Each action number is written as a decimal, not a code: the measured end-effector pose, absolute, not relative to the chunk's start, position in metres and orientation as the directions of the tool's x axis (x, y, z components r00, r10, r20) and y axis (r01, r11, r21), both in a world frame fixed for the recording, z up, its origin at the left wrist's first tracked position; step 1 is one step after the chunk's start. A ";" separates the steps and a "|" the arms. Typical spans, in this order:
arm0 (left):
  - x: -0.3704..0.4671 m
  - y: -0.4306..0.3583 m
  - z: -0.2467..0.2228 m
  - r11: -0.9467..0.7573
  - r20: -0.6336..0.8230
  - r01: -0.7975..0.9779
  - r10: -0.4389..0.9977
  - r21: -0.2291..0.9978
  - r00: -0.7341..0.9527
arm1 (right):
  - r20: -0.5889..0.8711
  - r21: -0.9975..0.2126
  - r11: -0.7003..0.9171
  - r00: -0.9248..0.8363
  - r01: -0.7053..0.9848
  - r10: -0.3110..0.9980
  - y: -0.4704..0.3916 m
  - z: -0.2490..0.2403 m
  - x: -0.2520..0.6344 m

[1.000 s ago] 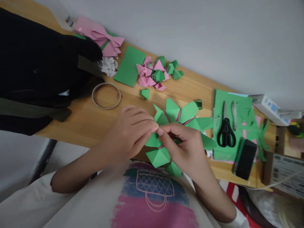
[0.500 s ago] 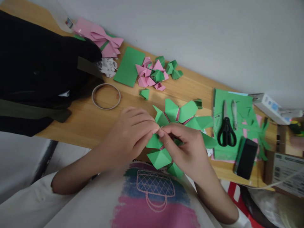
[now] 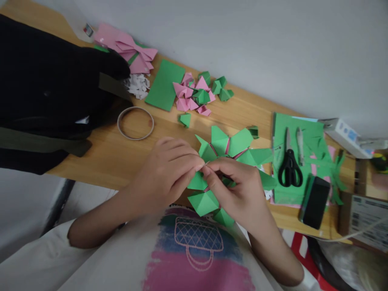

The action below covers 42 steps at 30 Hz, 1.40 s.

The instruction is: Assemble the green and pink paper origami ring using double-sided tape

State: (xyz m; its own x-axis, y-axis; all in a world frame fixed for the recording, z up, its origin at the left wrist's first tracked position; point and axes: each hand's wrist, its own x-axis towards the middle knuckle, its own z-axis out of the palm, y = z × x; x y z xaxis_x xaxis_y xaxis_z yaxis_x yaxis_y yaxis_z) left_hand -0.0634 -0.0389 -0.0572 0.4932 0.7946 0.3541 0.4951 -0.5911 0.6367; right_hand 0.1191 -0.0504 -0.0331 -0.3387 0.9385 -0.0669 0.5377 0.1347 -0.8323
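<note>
My left hand [image 3: 169, 171] and my right hand [image 3: 235, 176] meet fingertip to fingertip in a pinch. Between them shows the edge of a thin pale strip [image 3: 207, 163], mostly hidden by the fingers. Around and beneath my right hand spreads a ring of folded green paper petals [image 3: 220, 139] with pink creases between them; its middle is covered by that hand. Several white paper scraps [image 3: 138, 85] lie farther off. A nearly used-up tape roll [image 3: 120, 123] rests flat on the wooden table, left of the hands.
Small pink and green folded pieces [image 3: 194, 95] lie beyond the hands by a green sheet [image 3: 165, 85]. To the right are scissors [image 3: 290, 167], a cutter knife [image 3: 300, 145], a phone [image 3: 315, 202] and a white box [image 3: 347, 137]. A black bag [image 3: 45, 93] occupies the left.
Almost nothing differs. Both hands keep their pinch in the same place, and the view has shifted very slightly.
</note>
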 end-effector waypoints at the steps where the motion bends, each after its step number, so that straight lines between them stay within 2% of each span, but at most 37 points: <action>1: -0.063 -0.039 -0.057 -0.588 0.351 0.496 0.797 0.639 0.491 | -0.063 -0.831 0.137 -0.336 0.539 0.940 -0.050 -0.033 0.119; 14: -0.062 -0.040 -0.058 -0.550 0.313 0.485 0.816 0.680 0.487 | -0.068 -0.863 0.107 -0.325 0.493 0.943 -0.050 -0.036 0.121; 19: -0.063 -0.039 -0.059 -0.574 0.340 0.478 0.802 0.665 0.490 | -0.079 -0.859 0.102 -0.328 0.502 0.941 -0.050 -0.035 0.121; 42: -0.063 -0.040 -0.059 -0.544 0.304 0.464 0.814 0.699 0.495 | -0.031 -0.854 0.150 -0.337 0.498 0.941 -0.051 -0.038 0.121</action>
